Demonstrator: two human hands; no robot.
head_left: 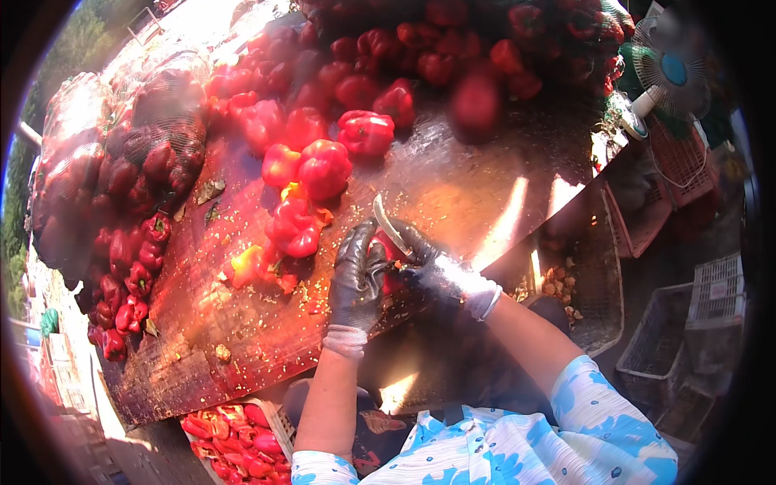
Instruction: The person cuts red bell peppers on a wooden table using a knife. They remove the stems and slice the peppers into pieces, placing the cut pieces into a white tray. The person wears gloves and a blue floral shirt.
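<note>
My left hand (356, 283), in a dark glove with a pale cuff, grips a red pepper (389, 276) near the table's front edge, its fingers curled round the fruit's left side. My right hand (432, 267), gloved likewise, holds a small curved knife (386, 222), blade raised up and leftward over that pepper, which both hands partly hide. Just beyond them on the stained wooden table (436, 186) lie several loose peppers (323, 168), some red with yellow patches, among scattered seeds.
Mesh sacks of peppers (121, 145) stand left; more peppers pile at the back. A fan (671, 69) and red crate (675, 170) are right, with grey crates (651, 323) and a bin of cores (602, 339). A crate of cut pepper pieces (238, 440) sits below the front edge.
</note>
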